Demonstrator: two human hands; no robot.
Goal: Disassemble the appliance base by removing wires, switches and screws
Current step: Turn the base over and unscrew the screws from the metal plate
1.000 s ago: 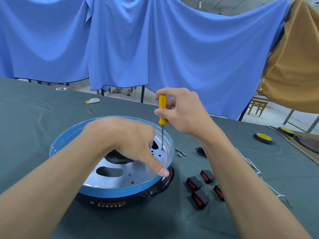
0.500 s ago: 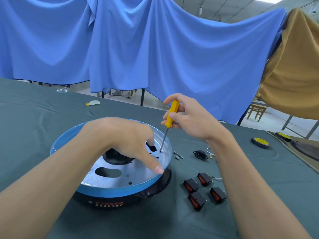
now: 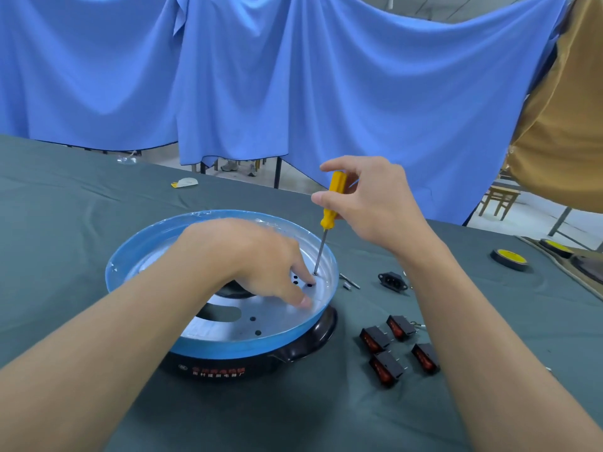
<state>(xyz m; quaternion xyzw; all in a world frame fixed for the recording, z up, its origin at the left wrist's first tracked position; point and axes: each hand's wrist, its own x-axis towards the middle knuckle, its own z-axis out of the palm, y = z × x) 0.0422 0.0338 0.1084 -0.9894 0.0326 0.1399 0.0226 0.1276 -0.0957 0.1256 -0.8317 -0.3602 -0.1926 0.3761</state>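
Head view: appliance base (image 3: 228, 355) sits on the table (image 3: 65, 223) before me; my right hand (image 3: 375, 203) pinches the screwdriver (image 3: 332, 200) handle, tip at a screw (image 3: 315, 274) near the rim. My left hand (image 3: 248, 256) presses extended fingers on the plate (image 3: 280, 318), which I judge to be stiff, thin and slick, so I brace beside the screw.

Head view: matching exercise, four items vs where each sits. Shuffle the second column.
1. screwdriver
2. rocker switches
3. power socket
4. tape roll

a. far right on the cloth
b. four clustered right of the appliance base
c. gripped by the right hand, tip on the plate
d. on the cloth beyond the switches

Pairs: 1-c, 2-b, 3-d, 4-a
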